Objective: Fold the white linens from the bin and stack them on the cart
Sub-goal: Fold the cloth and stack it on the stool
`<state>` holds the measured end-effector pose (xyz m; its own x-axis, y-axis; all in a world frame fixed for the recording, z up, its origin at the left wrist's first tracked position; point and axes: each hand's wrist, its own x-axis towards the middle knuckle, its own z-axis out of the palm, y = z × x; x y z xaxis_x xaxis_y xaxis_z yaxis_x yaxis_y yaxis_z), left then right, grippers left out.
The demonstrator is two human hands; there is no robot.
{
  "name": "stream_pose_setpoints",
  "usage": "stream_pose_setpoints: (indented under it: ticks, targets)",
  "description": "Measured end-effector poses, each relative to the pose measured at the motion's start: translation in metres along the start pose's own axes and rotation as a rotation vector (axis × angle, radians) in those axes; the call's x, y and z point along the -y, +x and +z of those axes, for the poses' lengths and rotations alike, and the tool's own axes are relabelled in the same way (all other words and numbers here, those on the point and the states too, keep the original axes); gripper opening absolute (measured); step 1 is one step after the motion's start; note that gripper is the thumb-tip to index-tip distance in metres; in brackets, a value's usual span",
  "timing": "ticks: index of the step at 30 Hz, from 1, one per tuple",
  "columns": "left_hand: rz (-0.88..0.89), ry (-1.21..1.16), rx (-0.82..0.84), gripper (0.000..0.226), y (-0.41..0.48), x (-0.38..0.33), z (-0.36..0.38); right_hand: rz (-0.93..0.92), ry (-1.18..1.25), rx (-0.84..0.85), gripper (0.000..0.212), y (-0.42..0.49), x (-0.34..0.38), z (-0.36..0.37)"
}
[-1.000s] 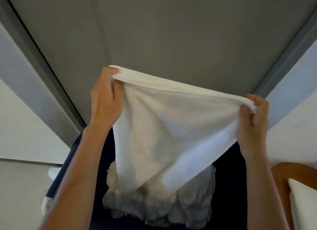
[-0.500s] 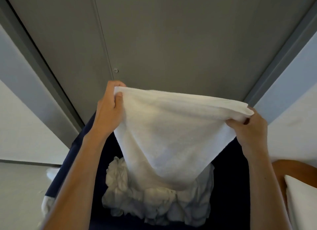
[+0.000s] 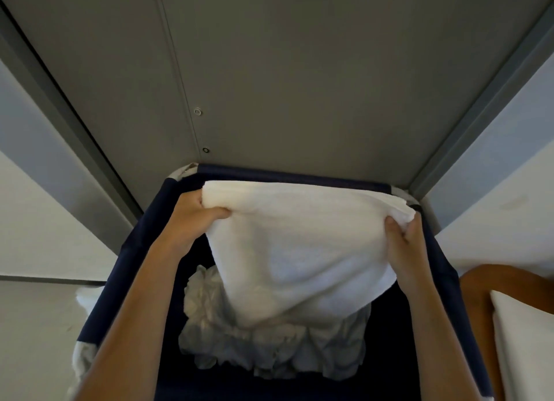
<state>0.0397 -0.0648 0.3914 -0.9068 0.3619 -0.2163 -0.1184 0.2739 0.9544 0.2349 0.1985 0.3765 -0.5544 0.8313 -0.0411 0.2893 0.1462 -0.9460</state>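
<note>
1. The white towel (image 3: 299,251) hangs above the dark blue bin (image 3: 129,281), straight ahead; its long top edge runs left to right.
2. The left hand (image 3: 195,218) and right hand (image 3: 403,242) are well apart, each gripping one top corner, equally near.
3. It looks thick, perhaps doubled, sagging toward the crumpled linens (image 3: 269,346).

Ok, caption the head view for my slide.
Left hand and right hand hold a towel by its top corners above crumpled linens in the bin.
</note>
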Motion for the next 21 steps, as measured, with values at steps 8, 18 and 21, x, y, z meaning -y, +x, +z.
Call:
stream_pose_setpoints:
  ticks: [8,18,21]
  targets:
    - [0.123,-0.029,0.136,0.021,0.015,0.020,0.017,0.279,0.188,0.012,0.018,-0.012,-0.018,-0.020]
    - [0.467,-0.065,0.056,0.021,0.001,-0.051,0.107,-0.066,0.349,-0.318,0.027,-0.027,-0.024,-0.101]
    - [0.546,-0.086,0.057,0.023,-0.013,-0.080,0.139,-0.060,0.429,-0.384,0.012,-0.026,-0.022,-0.133]
